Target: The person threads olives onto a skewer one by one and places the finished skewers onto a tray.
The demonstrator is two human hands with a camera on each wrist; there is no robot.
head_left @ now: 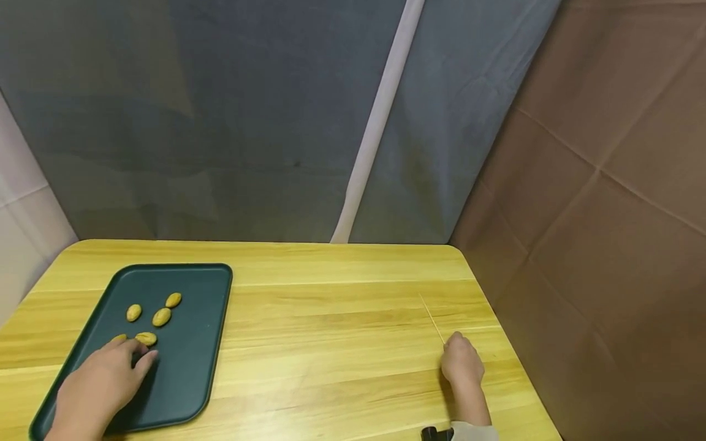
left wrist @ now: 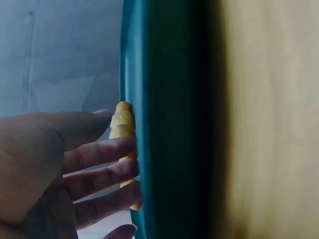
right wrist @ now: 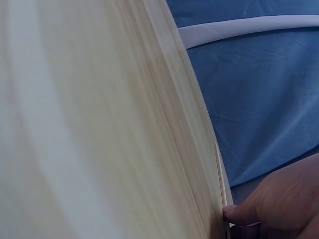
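In the head view my left hand (head_left: 102,386) reaches over the near part of a dark green tray (head_left: 190,361). Its fingertips are right at a yellow-brown oval fruit (head_left: 146,339), and another fruit (head_left: 119,337) shows partly behind the knuckles. Seen from the left wrist, the fingers (left wrist: 102,177) are spread and fairly straight, the thumb apart from them, beside the row of fruits (left wrist: 122,118). Farther up the tray lie three more oval fruits (head_left: 162,316). Over on the right, my right hand (head_left: 462,361) pinches a thin wooden skewer (head_left: 432,317), its free end pointing away from me.
Tray and hands are at a light wooden table (head_left: 325,355) with rounded far corners. Behind it hangs a grey cloth (head_left: 265,122) with a pale diagonal strip (head_left: 380,116). A brown cloth (head_left: 618,245) borders the right side, a white one (head_left: 27,226) the left.
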